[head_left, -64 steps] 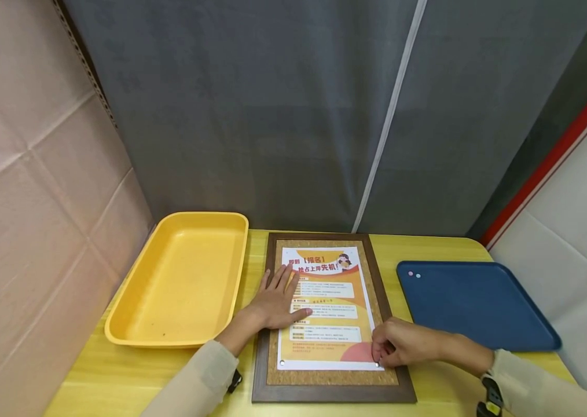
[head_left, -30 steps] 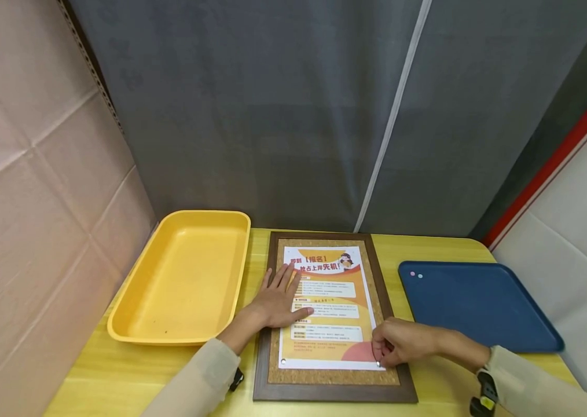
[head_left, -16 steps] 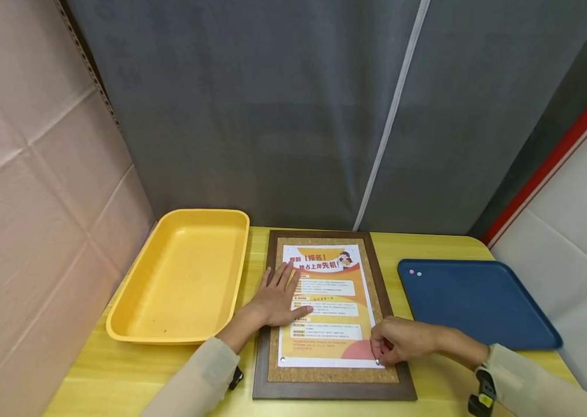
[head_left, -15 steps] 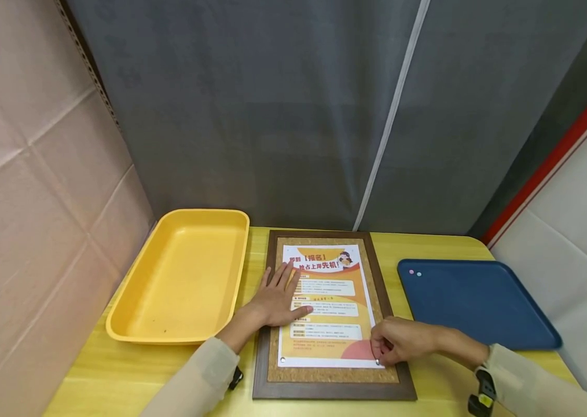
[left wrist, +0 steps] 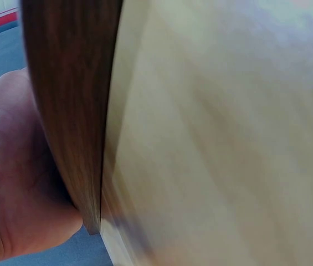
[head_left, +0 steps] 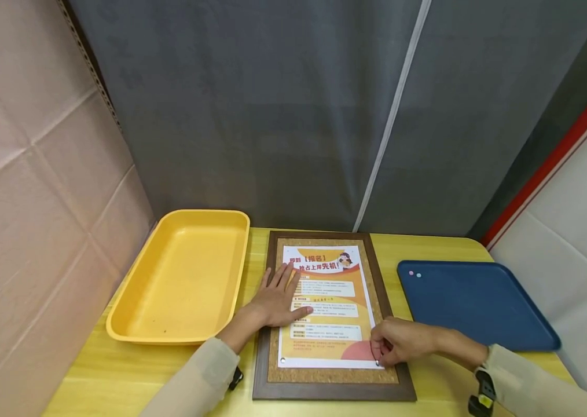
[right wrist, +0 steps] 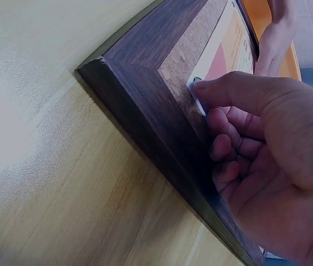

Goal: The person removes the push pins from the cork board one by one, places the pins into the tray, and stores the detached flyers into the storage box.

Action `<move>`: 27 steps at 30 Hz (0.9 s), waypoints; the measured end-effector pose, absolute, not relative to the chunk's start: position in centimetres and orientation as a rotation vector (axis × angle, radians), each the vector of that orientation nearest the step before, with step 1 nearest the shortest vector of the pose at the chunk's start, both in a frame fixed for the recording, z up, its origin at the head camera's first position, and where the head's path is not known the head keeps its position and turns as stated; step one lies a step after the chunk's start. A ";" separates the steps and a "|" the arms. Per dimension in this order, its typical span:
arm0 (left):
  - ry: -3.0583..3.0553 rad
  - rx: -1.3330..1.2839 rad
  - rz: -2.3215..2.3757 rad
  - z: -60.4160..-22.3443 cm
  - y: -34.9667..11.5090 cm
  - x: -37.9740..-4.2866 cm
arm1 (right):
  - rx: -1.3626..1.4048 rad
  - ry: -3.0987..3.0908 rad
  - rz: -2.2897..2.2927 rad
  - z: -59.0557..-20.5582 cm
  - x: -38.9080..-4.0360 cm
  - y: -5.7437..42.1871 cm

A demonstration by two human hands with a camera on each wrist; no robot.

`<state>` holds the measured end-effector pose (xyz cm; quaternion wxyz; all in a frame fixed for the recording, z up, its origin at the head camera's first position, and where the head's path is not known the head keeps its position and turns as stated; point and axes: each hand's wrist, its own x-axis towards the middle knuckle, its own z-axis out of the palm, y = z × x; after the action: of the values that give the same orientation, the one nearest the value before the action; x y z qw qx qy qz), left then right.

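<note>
A printed orange and white poster (head_left: 329, 324) lies on a cork board (head_left: 332, 376) with a dark wooden frame. My left hand (head_left: 272, 305) rests with spread fingers on the poster's left side, its palm edge over the frame. At the poster's lower right corner, the thumb and curled fingers of my right hand (head_left: 400, 341) pinch a small shiny thumbtack (right wrist: 196, 81), mostly covered by the thumb. A similar silvery thumbtack (head_left: 282, 360) sits in the lower left corner. In the left wrist view, only part of the left hand (left wrist: 18, 177) shows beside the frame.
Left of the board stands a yellow tray (head_left: 244, 255) with raised sides. A flat blue tray (head_left: 481, 307) lies to the right, bearing a pink dot-like piece (head_left: 410, 273) and a pale blue one (head_left: 418, 275). Behind the table (head_left: 90, 382) hangs a grey curtain (head_left: 252, 116).
</note>
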<state>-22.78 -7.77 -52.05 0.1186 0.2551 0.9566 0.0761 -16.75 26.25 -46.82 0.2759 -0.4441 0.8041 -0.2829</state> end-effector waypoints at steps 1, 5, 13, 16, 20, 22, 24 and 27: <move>2.796 0.745 0.224 -52.1 -7.8 -22.8 | -1.189 2.161 -0.760 -46.8 -16.7 26.3; 2.787 0.740 0.227 -51.9 -7.7 -22.8 | -1.165 2.153 -0.763 -46.9 -16.7 26.2; 2.804 0.743 0.204 -51.4 -7.7 -22.4 | -1.215 2.148 -0.752 -46.7 -16.8 26.2; 2.812 0.753 0.212 -51.1 -7.7 -22.3 | -1.216 2.142 -0.749 -46.7 -16.9 26.2; 2.804 0.751 0.226 -51.2 -7.7 -22.3 | -1.213 2.146 -0.738 -46.8 -17.0 26.1; 2.799 0.748 0.235 -51.3 -7.7 -22.4 | -1.215 2.154 -0.729 -46.8 -16.9 26.1; 2.790 0.744 0.230 -51.5 -7.8 -22.5 | -1.219 2.162 -0.723 -46.7 -16.9 26.1; 2.792 0.752 0.248 -51.2 -7.8 -22.4 | -1.211 2.169 -0.722 -46.7 -16.8 26.0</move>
<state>-22.38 -7.77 -51.24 0.1194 0.2574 0.9551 0.0850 -16.75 26.02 -46.68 0.2740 -0.4502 0.8063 -0.2685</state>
